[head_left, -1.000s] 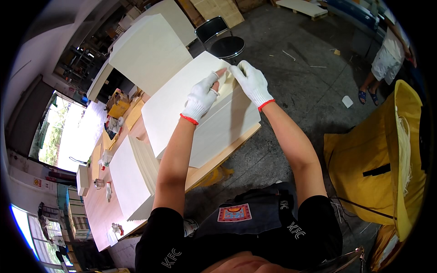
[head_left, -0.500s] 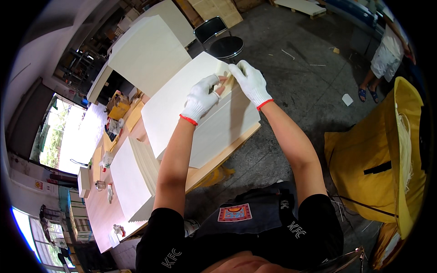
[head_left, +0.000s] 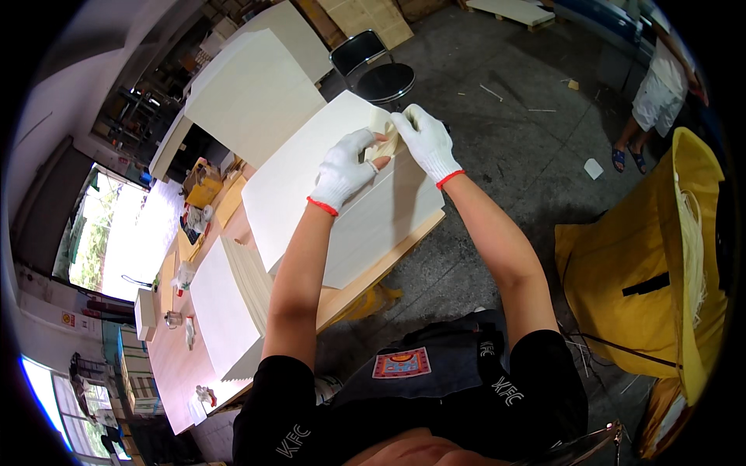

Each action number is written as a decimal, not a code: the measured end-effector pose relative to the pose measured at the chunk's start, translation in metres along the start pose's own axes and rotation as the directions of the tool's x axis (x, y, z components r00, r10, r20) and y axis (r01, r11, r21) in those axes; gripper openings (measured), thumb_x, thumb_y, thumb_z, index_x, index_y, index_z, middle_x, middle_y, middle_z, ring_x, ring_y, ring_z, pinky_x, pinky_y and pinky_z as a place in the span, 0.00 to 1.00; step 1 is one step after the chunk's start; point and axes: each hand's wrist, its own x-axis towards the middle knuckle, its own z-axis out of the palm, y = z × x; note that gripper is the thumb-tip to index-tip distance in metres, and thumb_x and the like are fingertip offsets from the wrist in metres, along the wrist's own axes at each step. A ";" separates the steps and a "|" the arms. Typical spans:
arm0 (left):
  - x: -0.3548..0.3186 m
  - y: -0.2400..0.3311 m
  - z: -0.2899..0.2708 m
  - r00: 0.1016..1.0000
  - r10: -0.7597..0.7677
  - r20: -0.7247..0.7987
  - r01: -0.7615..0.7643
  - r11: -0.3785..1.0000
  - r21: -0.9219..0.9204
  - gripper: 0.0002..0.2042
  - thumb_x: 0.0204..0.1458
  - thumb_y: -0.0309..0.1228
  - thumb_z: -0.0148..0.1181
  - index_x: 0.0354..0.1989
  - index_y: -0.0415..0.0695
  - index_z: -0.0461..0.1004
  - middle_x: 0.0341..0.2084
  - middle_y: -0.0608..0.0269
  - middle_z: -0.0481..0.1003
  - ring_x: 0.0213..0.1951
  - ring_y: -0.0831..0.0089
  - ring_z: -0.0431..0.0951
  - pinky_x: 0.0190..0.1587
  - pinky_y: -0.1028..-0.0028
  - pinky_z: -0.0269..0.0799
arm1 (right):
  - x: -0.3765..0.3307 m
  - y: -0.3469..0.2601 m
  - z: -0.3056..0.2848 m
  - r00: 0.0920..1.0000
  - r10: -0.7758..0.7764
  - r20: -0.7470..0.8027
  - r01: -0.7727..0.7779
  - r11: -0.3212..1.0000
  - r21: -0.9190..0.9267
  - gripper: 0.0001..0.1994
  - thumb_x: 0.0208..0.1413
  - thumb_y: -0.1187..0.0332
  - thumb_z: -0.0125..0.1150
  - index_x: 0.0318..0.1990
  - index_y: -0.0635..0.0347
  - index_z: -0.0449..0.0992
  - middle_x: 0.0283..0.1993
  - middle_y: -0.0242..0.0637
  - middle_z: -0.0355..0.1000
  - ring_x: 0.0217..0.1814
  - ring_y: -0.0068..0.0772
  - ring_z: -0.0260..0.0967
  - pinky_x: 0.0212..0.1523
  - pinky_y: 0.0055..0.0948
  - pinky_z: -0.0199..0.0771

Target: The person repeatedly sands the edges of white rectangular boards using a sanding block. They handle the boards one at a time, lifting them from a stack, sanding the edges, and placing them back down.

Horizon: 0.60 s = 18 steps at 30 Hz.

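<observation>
A tall stack of thin off-white sheets (head_left: pixel 295 167) lies on the wooden table; their exact material I cannot tell. At its far right corner, several upper sheets are bent up and slightly parted. My right hand (head_left: pixel 426 140), in a white knit glove with a red cuff, pinches that raised corner, its fingertips partly hidden. Beside it, my left hand (head_left: pixel 346 165), in a matching glove with bare fingertips, has thumb and forefinger spread apart against the lifted edges. Nearer me on the left stands a second stack of sheets (head_left: pixel 221 311).
The table (head_left: pixel 167 373) carries a glass jar (head_left: pixel 172 318) and a yellow box (head_left: pixel 202 182). Behind the stack stand a large pale block of sheets (head_left: pixel 252 97) and a black chair (head_left: pixel 385 78). A yellow fabric bag (head_left: pixel 622 241) is at right; a person's legs (head_left: pixel 657 109) show beyond.
Both hands stay at the raised corner, with only slight finger movement. The lifted sheet edges look a little more spread between them.
</observation>
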 end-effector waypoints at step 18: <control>-0.004 0.004 -0.005 0.999 -0.034 -0.017 0.031 0.984 -0.178 0.17 0.63 0.29 0.50 0.58 0.50 0.77 0.35 0.56 0.77 0.35 0.70 0.74 0.44 0.72 0.72 | 0.012 0.010 -0.036 0.850 -0.417 0.323 0.513 0.511 -0.690 0.22 0.61 0.42 0.54 0.36 0.52 0.78 0.33 0.41 0.79 0.35 0.44 0.79 0.37 0.43 0.78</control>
